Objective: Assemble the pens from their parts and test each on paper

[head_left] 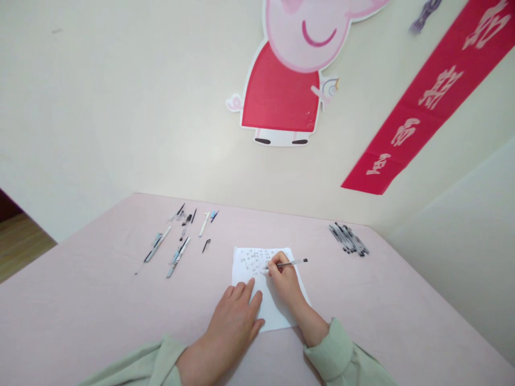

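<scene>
Paper sheet [277, 316]: white, lying flat, upper part handwritten.
Pen [295, 262]: translucent, black-ended; slanted, tip apparently touching the paper sheet.

No txt legible for sure. Red banner [428, 107], upper rt: 4 big pale chars, Chinese-style, running diag. along its length, too warped to read w/ certainty. White paper [277, 308]: several rows of small dark handwriting on upper pt, too tiny & blurry to make out.

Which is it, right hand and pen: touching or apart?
Touching. The head view shows the right hand gripping the pen between its fingers.
</scene>
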`<state>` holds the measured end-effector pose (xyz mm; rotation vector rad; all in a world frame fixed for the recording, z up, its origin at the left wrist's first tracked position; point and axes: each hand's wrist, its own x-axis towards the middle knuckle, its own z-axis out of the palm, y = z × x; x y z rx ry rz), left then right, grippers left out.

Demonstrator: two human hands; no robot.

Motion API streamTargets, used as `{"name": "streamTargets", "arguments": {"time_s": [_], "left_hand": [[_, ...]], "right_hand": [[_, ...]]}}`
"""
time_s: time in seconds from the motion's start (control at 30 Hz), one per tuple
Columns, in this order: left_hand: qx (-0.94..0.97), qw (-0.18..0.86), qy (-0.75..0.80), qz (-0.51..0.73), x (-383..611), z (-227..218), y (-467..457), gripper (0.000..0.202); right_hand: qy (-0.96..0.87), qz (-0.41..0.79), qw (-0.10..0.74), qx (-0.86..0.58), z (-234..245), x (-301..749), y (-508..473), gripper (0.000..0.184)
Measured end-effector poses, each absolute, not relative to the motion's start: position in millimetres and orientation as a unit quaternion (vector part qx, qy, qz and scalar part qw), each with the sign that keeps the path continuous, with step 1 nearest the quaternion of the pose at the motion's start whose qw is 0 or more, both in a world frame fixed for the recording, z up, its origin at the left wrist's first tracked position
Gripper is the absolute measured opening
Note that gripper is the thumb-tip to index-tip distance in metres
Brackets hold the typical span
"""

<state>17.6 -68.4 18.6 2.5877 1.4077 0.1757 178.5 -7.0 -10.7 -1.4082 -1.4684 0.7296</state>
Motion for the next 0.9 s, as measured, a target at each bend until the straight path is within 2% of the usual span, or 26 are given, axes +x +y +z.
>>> {"name": "streamTargets", "arguments": {"time_s": [0.33,0.63,0.77,0.9], "left_hand": [[0.880,0.082,0.466,0.053,17,15,-67,0.038],[0.878,0.082,0.469,0.046,18,19,-68,0.038],[0.878,0.085,0.468,0.051,18,17,-68,0.039],[0.878,0.087,0.469,0.047,19,17,-67,0.040]], "right_hand": [[-0.617,0.295,0.450,-0.574,-9,178,-6,0.021],[-0.635,0.314,0.426,-0.563,-2,176,-10,0.016],[-0.615,0.315,0.424,-0.585,-4,175,-10,0.007],[-0.617,0.305,0.418,-0.593,-5,175,-11,0.009]]}}
